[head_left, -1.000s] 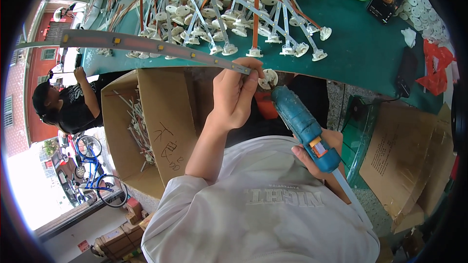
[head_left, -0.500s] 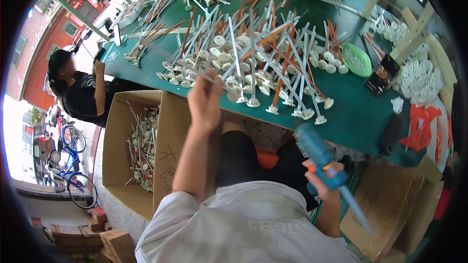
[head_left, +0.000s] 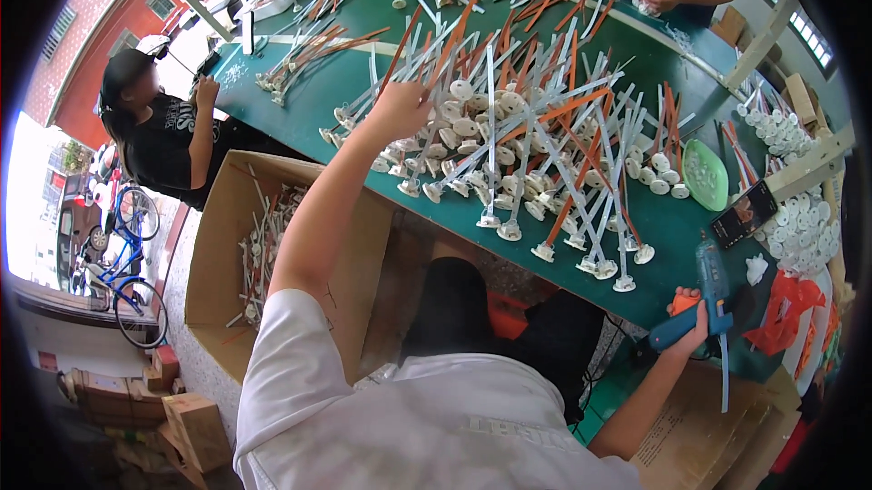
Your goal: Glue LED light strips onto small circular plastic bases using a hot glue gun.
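My left hand (head_left: 402, 111) is over the left part of a large pile of white round bases with grey and orange strips (head_left: 490, 127), on the green table. Its fingers are curled together at the strips; whether one is pinched in them is hidden. My right hand (head_left: 692, 322) is wrapped around a blue glue gun (head_left: 712, 274) with an orange trigger, beside the table's front right edge. The gun's nozzle points up toward the table, and a pale glue stick (head_left: 724, 372) protrudes from its rear.
A cardboard box (head_left: 211, 281) holding more strip pieces stands left of my legs. At the right lie a green tray (head_left: 706, 172), a phone (head_left: 745, 213), white discs (head_left: 804, 234) and a red plastic bag (head_left: 787, 310). Co-workers sit at left and work across the table.
My left hand, which held a piece up by the table edge, has gone into the pile. My right hand has swung the glue gun up and right. The view has shifted.
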Demonstrator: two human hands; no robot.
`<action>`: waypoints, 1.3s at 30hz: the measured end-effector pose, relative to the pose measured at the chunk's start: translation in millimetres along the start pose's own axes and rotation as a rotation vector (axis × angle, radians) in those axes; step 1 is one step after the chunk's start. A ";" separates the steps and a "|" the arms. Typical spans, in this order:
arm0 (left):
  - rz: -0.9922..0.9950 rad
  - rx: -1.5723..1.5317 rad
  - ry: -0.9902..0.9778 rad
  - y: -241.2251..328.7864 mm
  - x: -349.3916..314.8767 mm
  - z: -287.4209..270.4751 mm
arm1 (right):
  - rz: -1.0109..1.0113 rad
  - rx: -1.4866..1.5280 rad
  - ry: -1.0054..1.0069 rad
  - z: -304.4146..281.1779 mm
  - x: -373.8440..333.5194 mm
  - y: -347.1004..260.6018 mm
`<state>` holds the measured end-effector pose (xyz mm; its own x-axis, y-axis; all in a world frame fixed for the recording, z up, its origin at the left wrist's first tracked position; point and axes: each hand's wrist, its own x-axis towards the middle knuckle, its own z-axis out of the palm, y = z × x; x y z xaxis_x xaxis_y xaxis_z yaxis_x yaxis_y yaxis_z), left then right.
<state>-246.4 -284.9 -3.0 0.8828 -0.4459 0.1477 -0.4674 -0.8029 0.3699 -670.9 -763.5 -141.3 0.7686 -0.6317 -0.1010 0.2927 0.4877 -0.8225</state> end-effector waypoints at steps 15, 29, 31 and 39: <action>-0.016 -0.072 0.260 -4.1 -19.2 -12.4 | 0.006 -0.036 -0.024 -11.3 6.9 1.6; -0.276 0.255 0.470 -216.1 -46.7 -57.7 | 0.099 -0.082 -0.057 -55.1 1.0 -18.2; -0.258 0.332 0.480 -264.9 -33.7 -53.8 | 0.097 -0.099 -0.068 -47.1 6.2 -16.9; -0.302 -0.003 0.703 -178.1 -16.2 -40.8 | 0.091 -0.220 0.201 -4.8 -3.2 -19.5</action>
<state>-175.6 -118.5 -33.8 0.7946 0.1502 0.5883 -0.2020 -0.8484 0.4893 -681.8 -773.9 -127.7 0.6513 -0.7089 -0.2705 0.0809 0.4194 -0.9042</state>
